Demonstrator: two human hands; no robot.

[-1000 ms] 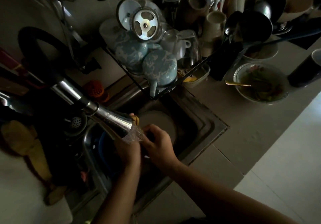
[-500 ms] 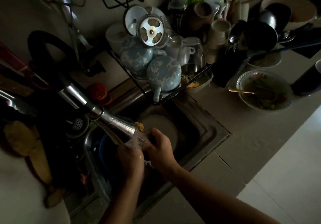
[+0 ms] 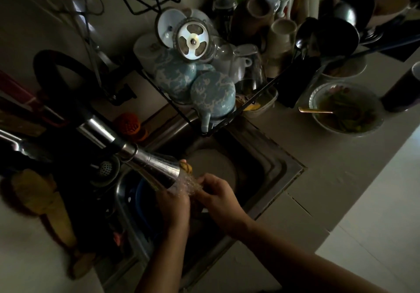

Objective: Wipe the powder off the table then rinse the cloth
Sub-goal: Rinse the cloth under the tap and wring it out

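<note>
Little has moved in the last second: your hands stay together under the running water, and only the view has drifted a bit.

Your left hand (image 3: 175, 204) sits just below the faucet (image 3: 154, 166), its back toward you and blurred. Its fingers are hidden in the spray (image 3: 188, 182), so you cannot tell whether they grip anything. Your right hand (image 3: 218, 196) is just beside it, touching it at the fingertips, with the fingers curled in and gripping the cloth (image 3: 186, 166). Most of the cloth is hidden between your hands. Only a yellow, striped bit of it pokes out past the faucet's head, over the sink (image 3: 286, 167).

A pale plate (image 3: 216, 163) lies in the bottom of the sink beyond your hands. A blue basin (image 3: 141, 201) sits in the dark to the left of them.

A wire rack (image 3: 208, 132) hangs over the far edge of the sink, and two blue mugs (image 3: 213, 92) rest upside down in it among glasses and lids. An orange scrubber (image 3: 127, 122) lies behind the faucet.

To the right, on the surface (image 3: 329, 179), a bowl (image 3: 345, 111) holds greenish leftovers and a spoon (image 3: 314, 111). A dark cup (image 3: 402, 90) stands just beside the bowl.
</note>
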